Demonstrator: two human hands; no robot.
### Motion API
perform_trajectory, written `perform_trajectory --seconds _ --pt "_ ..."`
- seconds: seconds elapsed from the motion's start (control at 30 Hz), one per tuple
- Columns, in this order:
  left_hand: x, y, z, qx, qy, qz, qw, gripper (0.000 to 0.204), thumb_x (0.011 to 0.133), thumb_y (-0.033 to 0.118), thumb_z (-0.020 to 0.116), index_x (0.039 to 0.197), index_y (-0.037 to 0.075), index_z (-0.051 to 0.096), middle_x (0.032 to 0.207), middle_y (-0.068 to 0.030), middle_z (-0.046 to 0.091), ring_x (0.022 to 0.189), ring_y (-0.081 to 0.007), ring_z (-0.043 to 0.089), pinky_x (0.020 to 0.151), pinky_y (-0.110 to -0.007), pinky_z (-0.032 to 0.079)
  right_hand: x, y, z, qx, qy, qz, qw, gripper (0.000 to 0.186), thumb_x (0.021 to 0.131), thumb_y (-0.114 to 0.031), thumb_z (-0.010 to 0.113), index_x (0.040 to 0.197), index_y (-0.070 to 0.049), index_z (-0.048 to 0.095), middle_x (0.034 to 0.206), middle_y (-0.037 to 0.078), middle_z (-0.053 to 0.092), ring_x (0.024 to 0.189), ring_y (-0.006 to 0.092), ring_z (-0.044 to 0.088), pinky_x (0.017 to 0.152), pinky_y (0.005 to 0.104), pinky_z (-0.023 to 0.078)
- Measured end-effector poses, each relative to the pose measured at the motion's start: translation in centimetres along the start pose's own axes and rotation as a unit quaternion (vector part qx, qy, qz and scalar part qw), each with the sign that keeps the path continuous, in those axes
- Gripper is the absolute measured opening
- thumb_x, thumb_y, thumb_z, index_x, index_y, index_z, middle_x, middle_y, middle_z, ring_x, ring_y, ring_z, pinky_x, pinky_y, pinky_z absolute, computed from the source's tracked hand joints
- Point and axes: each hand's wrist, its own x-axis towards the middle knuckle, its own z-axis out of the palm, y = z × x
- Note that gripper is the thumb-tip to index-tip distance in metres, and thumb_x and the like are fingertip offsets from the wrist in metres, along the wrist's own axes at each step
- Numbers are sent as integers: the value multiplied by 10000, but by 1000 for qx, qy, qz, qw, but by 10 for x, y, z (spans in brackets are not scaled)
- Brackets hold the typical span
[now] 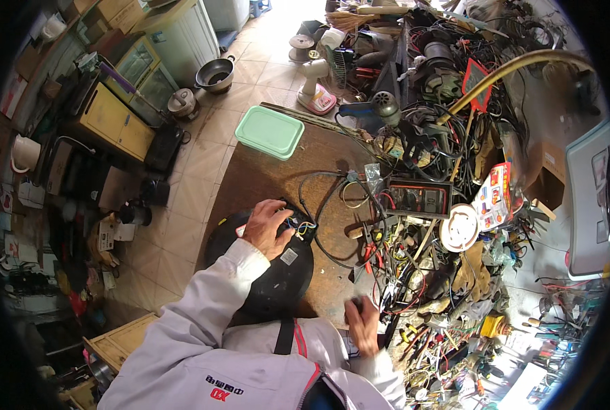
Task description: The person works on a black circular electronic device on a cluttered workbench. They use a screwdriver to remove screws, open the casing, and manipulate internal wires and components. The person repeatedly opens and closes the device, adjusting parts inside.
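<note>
A round black appliance base (270,287) with a small white label lies on the brown work board, close to my body. Thin coloured wires (305,227) come out at its far right edge. Over that edge rests my left hand (265,227), fingers curved and the thumb apart from them, beside the wires. A black cord (318,249) loops to the right of the base. At the board's near right side, my right hand (365,326) is closed around a small dark object whose kind I cannot make out. Red-handled pliers (369,251) lie beyond this hand.
A pale green plastic lid or tray (270,132) sits at the board's far edge. Right of the board are heaped tools and wires, a multimeter (419,197) in a dark case and a round white dish (459,227). A small fan (316,85) and a black pan (215,75) stand beyond.
</note>
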Motion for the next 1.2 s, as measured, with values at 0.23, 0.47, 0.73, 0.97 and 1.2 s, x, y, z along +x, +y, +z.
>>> perform_trajectory --seconds 0.23,0.47,0.73,0.97,1.2 --pt "22 -31 -2 44 60 -27 997 301 839 205 738 1080 27 712 1156 -183 683 1137 -382 600 1008 -461 474 103 23 24 -309 95 -174 930 226 914 -200 682 920 2 580 856 267 654 773 463 641 655 547 510" --pt "-35 0 -21 -43 -1 -33 999 205 810 160 771 985 62 729 1037 -148 699 995 -354 650 891 -451 524 196 -41 42 -291 62 -380 876 353 868 -54 638 1221 -39 628 1103 222 653 1008 421 621 866 479 525" --pt "-83 17 -23 -110 -38 -77 990 213 797 132 785 988 49 738 1011 -162 696 991 -351 669 873 -428 550 290 -98 93 -498 -124 -466 721 359 889 -103 610 1232 -166 693 1529 163 442 1438 383 385 1180 504 328" --pt "-60 11 -15 -113 -15 -68 991 324 791 131 787 1093 52 700 1091 -161 676 1014 -365 658 889 -431 544 258 -146 46 -527 -55 -573 626 99 796 -95 632 882 -70 675 1000 108 688 1227 313 587 1157 494 357" --pt "-26 -5 9 -55 -74 -66 994 383 771 112 799 1135 102 680 1016 -125 673 961 -344 668 813 -416 553 173 -130 -5 -542 -9 -405 736 270 661 -195 843 820 -81 657 816 78 669 800 276 669 712 434 522"
